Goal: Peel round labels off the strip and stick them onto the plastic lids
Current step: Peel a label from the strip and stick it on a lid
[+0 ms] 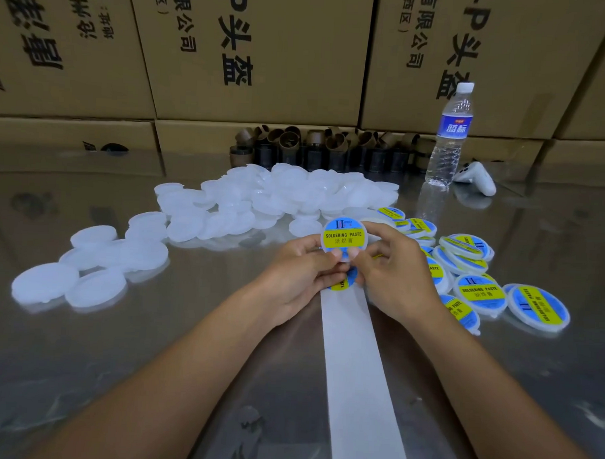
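Both hands hold one white plastic lid (343, 237) upright above the table; a blue and yellow round label reading SOLDERING PASTE covers its face. My left hand (301, 268) pinches its lower left edge, my right hand (392, 266) its lower right, thumbs pressing on the label's bottom. Below the hands a white backing strip (354, 375) runs toward me, with one more round label (343, 284) partly hidden under my fingers. Several bare white lids (247, 203) lie heaped at centre and left. Several labelled lids (480, 292) are piled at the right.
A shiny steel table (84, 359) carries everything. Cardboard boxes (259, 56) wall off the back. Brown cardboard roll cores (317, 147) stand at the back centre. A water bottle (450, 135) stands upright at the back right, a white controller (476, 178) beside it.
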`<action>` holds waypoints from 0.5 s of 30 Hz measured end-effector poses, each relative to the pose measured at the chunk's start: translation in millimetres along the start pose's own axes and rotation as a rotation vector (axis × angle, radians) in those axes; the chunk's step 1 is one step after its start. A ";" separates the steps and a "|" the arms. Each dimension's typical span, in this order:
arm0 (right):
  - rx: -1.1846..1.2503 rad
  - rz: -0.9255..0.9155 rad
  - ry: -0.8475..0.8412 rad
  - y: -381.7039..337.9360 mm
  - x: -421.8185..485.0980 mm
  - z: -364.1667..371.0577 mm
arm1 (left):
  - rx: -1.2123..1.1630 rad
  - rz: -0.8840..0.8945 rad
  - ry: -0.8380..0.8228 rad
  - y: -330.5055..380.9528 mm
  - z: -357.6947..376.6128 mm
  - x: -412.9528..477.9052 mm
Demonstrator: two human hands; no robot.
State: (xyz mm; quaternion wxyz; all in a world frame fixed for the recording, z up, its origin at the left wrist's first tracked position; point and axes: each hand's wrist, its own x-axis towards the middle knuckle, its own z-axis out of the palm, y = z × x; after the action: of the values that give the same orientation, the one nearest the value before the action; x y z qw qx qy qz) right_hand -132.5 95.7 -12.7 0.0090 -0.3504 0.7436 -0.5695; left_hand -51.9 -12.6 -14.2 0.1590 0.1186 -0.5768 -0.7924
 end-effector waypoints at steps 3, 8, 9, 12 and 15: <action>0.049 0.003 0.011 0.3 -0.5 -1.0 | 0.012 0.010 -0.007 0.3 0.3 -0.6; 0.022 -0.009 0.028 0.3 -0.2 -2.1 | -0.010 -0.006 -0.001 2.0 1.3 -0.8; 0.021 -0.007 0.028 0.0 -0.2 -2.1 | -0.024 -0.011 0.000 2.3 1.1 -0.7; 0.033 0.000 0.034 -0.4 0.0 -1.5 | -0.036 -0.017 -0.001 2.6 0.5 -0.5; 0.029 0.003 0.055 -1.1 0.3 -1.2 | -0.016 -0.010 0.003 2.7 2.2 -0.9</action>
State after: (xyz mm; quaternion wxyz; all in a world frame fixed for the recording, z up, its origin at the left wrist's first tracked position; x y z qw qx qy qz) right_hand -132.7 96.5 -11.2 -0.0053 -0.3332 0.7357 -0.5897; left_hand -51.6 -11.0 -10.9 0.1568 0.1212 -0.5695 -0.7977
